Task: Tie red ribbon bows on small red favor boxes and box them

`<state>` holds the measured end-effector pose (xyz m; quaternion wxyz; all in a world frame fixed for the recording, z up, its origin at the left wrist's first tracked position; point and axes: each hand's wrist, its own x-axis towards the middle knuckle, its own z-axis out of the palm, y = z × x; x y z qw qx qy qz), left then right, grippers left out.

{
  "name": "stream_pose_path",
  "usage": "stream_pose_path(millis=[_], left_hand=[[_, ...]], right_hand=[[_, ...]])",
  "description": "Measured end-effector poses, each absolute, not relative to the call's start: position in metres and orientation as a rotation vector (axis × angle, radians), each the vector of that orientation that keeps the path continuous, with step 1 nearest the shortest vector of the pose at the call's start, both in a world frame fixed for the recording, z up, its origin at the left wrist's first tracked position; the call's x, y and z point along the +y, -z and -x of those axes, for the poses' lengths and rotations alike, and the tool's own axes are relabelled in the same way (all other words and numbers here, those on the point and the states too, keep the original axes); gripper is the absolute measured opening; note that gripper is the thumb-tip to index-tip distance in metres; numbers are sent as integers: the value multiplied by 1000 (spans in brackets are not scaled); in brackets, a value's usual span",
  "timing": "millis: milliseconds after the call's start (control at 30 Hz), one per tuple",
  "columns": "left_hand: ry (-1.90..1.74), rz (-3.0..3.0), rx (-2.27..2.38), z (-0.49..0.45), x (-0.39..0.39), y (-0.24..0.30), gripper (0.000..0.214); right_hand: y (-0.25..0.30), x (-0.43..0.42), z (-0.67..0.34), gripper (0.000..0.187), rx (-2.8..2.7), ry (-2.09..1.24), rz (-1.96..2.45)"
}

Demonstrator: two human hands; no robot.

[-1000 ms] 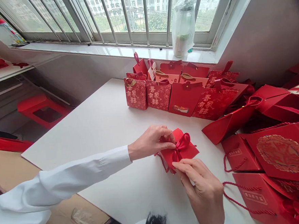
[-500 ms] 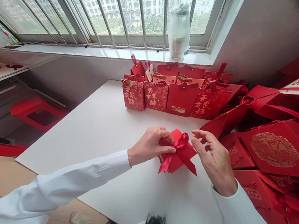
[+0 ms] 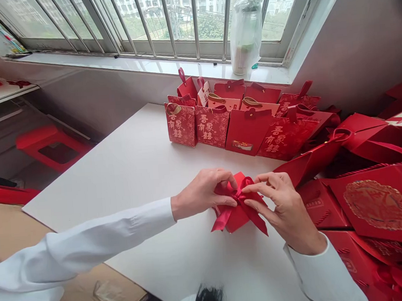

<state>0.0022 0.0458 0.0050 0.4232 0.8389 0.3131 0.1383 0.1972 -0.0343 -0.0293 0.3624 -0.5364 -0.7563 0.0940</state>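
A small red gift box [image 3: 236, 214] lies on the white table [image 3: 144, 173] in front of me, with a red ribbon bow [image 3: 242, 194] on top. My left hand [image 3: 204, 191] pinches the bow's left loop. My right hand [image 3: 284, 209] pinches the right loop with thumb and forefinger. Two ribbon tails hang down over the box's front. Both sleeves are white.
A row of standing red gift bags [image 3: 240, 125] lines the table's far edge. Flat red bags and boxes [image 3: 373, 198] are piled at the right. A plastic-wrapped jar [image 3: 246, 30] stands on the window sill. A red stool [image 3: 52, 147] is at left, cardboard [image 3: 94, 291] below.
My right hand moved from the box's near corner up to the right of the bow, then closed in and took hold of the right loop. The ribbon tails now hang down.
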Motion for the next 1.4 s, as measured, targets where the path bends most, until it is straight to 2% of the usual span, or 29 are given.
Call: stream_pose_path(millis=[200,367,600,1067,1167,1400], left_hand=[[-340,-2088,778,-2,47,-10,25],[-325,-1937,791,0,50,-11,19],[-325,-2010,841,1,50,-12,26],[-352,-2256,741,-1,47,-17,5],[-372,-2276,755,-1,45,-17,6],[-374,-2297,783,0,45,-16,9]], right_hand=[[34,-31,-193,12,-1919,-166,1419],[30,-34,-190,10,-1888,-111,1419],[30,-36,-185,10,-1852,7,1471],[17,-34,-192,12,-1819,5,1447],[18,-28,-194,21,-1975,-27,1412],[17,-26,-198,17,-2104,-19,1391]])
